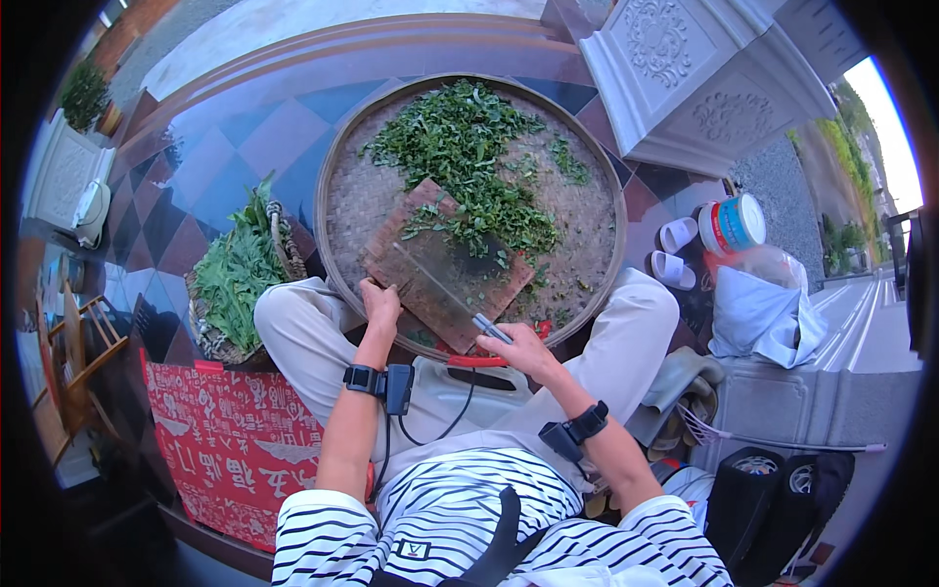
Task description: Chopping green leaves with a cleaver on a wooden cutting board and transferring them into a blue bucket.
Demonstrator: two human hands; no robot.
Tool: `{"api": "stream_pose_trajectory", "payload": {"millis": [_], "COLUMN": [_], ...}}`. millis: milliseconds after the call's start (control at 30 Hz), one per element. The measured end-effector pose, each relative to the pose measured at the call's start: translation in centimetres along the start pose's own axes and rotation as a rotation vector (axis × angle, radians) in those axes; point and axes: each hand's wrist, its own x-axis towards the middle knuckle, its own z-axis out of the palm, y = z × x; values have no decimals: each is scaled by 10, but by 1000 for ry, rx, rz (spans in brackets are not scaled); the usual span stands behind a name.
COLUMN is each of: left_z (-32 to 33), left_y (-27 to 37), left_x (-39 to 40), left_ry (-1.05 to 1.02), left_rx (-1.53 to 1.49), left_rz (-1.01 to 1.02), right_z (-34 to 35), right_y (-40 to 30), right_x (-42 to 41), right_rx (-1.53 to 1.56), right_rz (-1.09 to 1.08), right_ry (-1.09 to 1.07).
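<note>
A large round woven bamboo tray (pixel 352 183) lies before me, with a heap of chopped green leaves (pixel 462 139) on its far part. A square wooden chopping board (pixel 433 293) rests at an angle on the tray's near part, with leaf bits on it. My right hand (pixel 517 348) grips the metal handle of a knife (pixel 493 328), whose blurred blade lies over the board. At the board's left corner, my left hand (pixel 381 301) holds the edge, fingers closed on it.
A basket (pixel 290 246) of whole leafy greens (pixel 238 282) stands left of my knee, near a red printed mat (pixel 235 440). To the right are white slippers (pixel 673 270), a round tub (pixel 733 224), a pale bag (pixel 759 312) and a carved pillar base (pixel 689 88).
</note>
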Motion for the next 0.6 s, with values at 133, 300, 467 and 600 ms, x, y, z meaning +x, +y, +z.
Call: {"api": "stream_pose_trajectory", "payload": {"millis": [133,300,467,600], "left_z": [3,3,9,7], "left_y": [9,-17,-34,-10], "left_x": [-10,7,23,8], "left_ry": [6,81,120,27], "left_rx": [-48,19,108,-31], "left_rz": [-2,122,162,78], "right_z": [-20,-67,-76,-55], "right_y": [-4,-6,-5,-18], "right_x": [22,43,40,27], "right_rx": [122,292,346,376], "right_rz": [174,254,208,212], "right_ry": [-110,-26,196,154]}}
